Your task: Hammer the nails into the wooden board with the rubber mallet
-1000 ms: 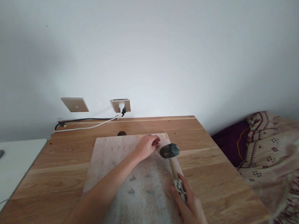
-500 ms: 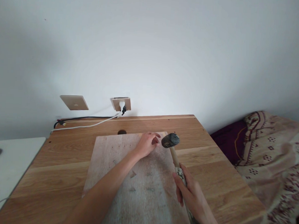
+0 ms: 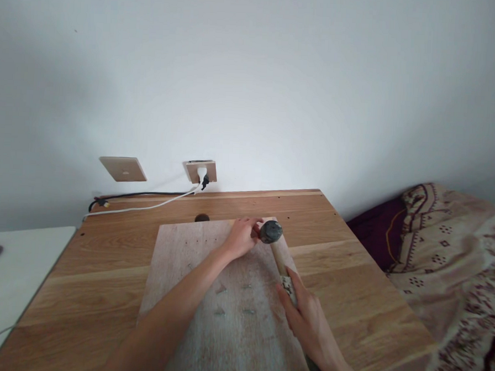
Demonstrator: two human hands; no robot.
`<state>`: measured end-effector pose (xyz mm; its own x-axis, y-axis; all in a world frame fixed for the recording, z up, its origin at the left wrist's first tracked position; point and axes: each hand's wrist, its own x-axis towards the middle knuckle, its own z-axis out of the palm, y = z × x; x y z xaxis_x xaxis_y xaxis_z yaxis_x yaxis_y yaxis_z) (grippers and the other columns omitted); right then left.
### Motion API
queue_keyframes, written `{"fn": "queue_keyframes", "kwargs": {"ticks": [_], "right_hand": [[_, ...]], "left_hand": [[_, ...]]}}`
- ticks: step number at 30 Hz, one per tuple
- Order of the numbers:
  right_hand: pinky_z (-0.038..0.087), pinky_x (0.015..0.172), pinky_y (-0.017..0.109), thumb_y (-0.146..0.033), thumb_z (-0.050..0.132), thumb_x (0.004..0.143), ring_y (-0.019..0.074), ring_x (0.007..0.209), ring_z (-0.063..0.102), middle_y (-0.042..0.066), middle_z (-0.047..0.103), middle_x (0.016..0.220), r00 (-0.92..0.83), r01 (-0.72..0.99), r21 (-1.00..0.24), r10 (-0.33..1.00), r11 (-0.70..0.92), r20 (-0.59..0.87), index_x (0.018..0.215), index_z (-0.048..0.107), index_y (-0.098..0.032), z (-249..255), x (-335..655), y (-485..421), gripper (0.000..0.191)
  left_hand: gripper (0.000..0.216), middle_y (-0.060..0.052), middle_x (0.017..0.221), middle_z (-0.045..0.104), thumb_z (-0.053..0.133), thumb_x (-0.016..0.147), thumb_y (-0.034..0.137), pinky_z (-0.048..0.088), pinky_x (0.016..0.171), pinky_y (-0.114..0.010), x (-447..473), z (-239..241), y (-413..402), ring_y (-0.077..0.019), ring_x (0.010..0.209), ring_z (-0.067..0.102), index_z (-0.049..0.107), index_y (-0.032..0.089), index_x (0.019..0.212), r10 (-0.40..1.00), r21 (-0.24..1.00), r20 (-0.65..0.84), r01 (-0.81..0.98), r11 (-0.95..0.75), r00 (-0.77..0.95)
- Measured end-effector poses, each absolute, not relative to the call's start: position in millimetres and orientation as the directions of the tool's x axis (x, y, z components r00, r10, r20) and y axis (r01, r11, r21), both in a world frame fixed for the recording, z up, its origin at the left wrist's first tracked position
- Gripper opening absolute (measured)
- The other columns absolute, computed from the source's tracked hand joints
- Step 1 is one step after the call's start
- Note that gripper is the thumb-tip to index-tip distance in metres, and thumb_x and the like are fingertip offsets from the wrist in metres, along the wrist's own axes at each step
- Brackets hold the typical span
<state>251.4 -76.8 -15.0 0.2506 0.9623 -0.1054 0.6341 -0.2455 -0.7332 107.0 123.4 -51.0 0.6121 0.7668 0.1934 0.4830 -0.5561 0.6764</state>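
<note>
A hammer (image 3: 271, 232) with a thick dark head and pale wooden handle is in my right hand (image 3: 307, 313), whose fingers wrap the worn grip. Its head hangs over the far right part of a wooden board (image 3: 206, 338), right beside the fingertips of my left hand (image 3: 243, 238). My left hand is pinched near the board's far edge; the hammer head partly covers the fingertips, so what they hold is too small or hidden to make out. Several small metal pieces like nails (image 3: 247, 311) show on the board, and a row of small dark dots runs near its far left.
The board lies on a wooden table (image 3: 361, 302) against a white wall. White and black cables (image 3: 147, 208) run along the back to a wall socket (image 3: 201, 172). A white surface (image 3: 14, 273) adjoins on the left; patterned bedding (image 3: 447, 257) lies at right.
The hammer has moved left and its head now sits right by my left fingertips. My right hand shifted left with it. My left hand stays in nearly the same place.
</note>
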Motion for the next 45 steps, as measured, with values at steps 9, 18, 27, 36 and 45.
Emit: {"fn": "queue_keyframes", "kwargs": {"ticks": [9,18,27,36,45], "right_hand": [[0.041,0.044,0.028,-0.071,0.044,0.093,0.0194,0.044,0.056,-0.006,0.052,0.050,0.338,0.449,-0.793,0.900,-0.412,-0.275,0.140,0.056,-0.013,-25.1,256.0,-101.7,0.075],[0.038,0.042,0.027,-0.069,0.049,0.094,0.0175,0.042,0.049,-0.009,0.047,0.049,0.317,0.360,-0.841,0.900,-0.405,-0.298,0.145,0.050,-0.014,-33.0,256.7,-102.3,0.075],[0.036,0.039,0.025,-0.074,0.048,0.092,0.0163,0.037,0.047,-0.009,0.047,0.045,0.321,0.296,-0.851,0.885,-0.433,-0.338,0.144,0.049,-0.014,-39.5,256.6,-102.0,0.079],[0.038,0.041,0.025,-0.071,0.046,0.095,0.0163,0.037,0.047,-0.009,0.047,0.043,0.309,0.330,-0.840,0.890,-0.431,-0.336,0.139,0.053,-0.013,-38.1,257.7,-101.7,0.073],[0.047,0.048,0.028,-0.060,0.050,0.098,0.0203,0.047,0.061,-0.004,0.060,0.053,0.258,0.540,-0.791,0.951,-0.287,-0.169,0.145,0.055,-0.014,-22.9,248.2,-86.6,0.066]], "left_hand": [[0.021,-0.008,0.095,0.068,0.077,0.072,0.014,0.054,0.081,-0.039,50.9,-8.1,31.7,-0.0284,0.089,0.068,0.067,0.020,0.090,0.524,0.524,0.127,0.392,-0.756,0.842],[0.018,-0.001,0.087,0.070,0.066,0.080,0.005,0.051,0.070,-0.025,67.7,-24.7,61.6,-0.0161,0.075,0.066,0.069,0.022,0.086,0.572,0.619,0.180,0.360,-0.698,0.800],[0.035,-0.009,0.128,0.066,0.065,0.099,0.039,0.059,0.090,-0.045,70.1,-59.7,118.2,-0.0228,0.106,0.068,0.063,0.019,0.127,0.756,0.767,0.184,0.390,-0.510,0.628],[0.009,-0.004,0.099,0.072,0.066,0.098,0.025,0.058,0.089,-0.037,70.3,-59.6,112.7,-0.0182,0.092,0.069,0.072,0.019,0.101,0.788,0.774,0.207,0.396,-0.495,0.580],[0.036,-0.009,0.130,0.065,0.065,0.099,0.039,0.059,0.091,-0.045,73.2,-65.6,114.1,-0.0235,0.108,0.067,0.061,0.019,0.130,0.802,0.777,0.158,0.429,-0.460,0.575]]}}
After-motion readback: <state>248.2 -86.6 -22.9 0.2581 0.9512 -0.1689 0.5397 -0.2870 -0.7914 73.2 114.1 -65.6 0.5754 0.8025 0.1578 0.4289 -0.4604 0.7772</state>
